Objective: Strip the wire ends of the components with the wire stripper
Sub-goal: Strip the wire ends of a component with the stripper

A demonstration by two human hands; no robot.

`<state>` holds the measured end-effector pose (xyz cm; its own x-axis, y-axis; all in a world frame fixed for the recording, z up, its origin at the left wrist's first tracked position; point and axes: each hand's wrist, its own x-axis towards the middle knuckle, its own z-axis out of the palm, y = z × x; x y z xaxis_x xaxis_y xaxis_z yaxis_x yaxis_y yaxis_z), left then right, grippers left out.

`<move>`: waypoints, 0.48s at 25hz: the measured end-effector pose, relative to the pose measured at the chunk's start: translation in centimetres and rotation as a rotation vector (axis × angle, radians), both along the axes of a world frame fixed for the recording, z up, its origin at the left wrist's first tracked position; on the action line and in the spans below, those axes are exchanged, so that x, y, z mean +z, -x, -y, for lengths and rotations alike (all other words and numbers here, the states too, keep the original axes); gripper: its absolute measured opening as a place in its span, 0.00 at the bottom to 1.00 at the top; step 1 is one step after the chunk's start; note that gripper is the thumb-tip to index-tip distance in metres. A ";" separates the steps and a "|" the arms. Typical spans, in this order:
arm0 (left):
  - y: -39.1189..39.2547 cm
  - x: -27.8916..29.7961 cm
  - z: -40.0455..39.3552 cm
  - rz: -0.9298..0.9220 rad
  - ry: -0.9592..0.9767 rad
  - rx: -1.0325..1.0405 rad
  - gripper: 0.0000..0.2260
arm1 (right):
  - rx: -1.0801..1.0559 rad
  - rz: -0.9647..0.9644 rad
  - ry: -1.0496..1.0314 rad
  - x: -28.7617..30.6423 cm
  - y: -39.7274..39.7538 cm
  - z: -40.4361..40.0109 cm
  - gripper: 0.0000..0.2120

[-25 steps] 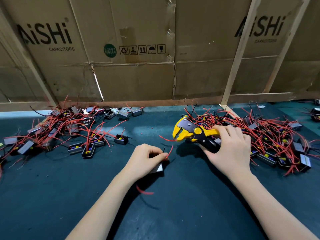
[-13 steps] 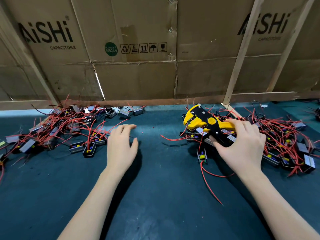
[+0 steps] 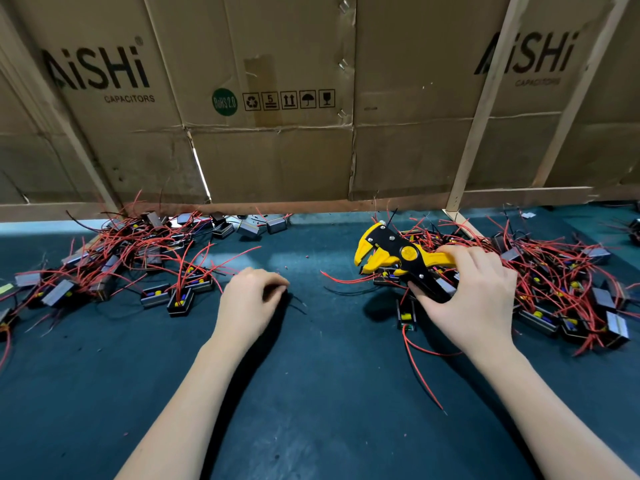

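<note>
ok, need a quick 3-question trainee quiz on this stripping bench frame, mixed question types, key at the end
1. True or false: the right hand grips the wire stripper by its handles.
2. Multiple choice: the left hand is
A. holding a component
B. holding nothing, fingers curled down on the mat
C. gripping the stripper
3. Fill in: the component lying alone beside the right hand trails a long ____ wire toward the camera.

Key: 1 true; 2 B; 3 red
</note>
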<state>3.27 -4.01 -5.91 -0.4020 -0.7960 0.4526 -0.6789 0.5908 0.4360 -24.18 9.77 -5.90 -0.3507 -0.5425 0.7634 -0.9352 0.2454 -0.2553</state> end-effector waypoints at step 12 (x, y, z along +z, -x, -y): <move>1.1 0.3 -1.2 -0.023 -0.091 -0.289 0.04 | 0.011 -0.138 -0.071 -0.4 -1.2 0.2 0.29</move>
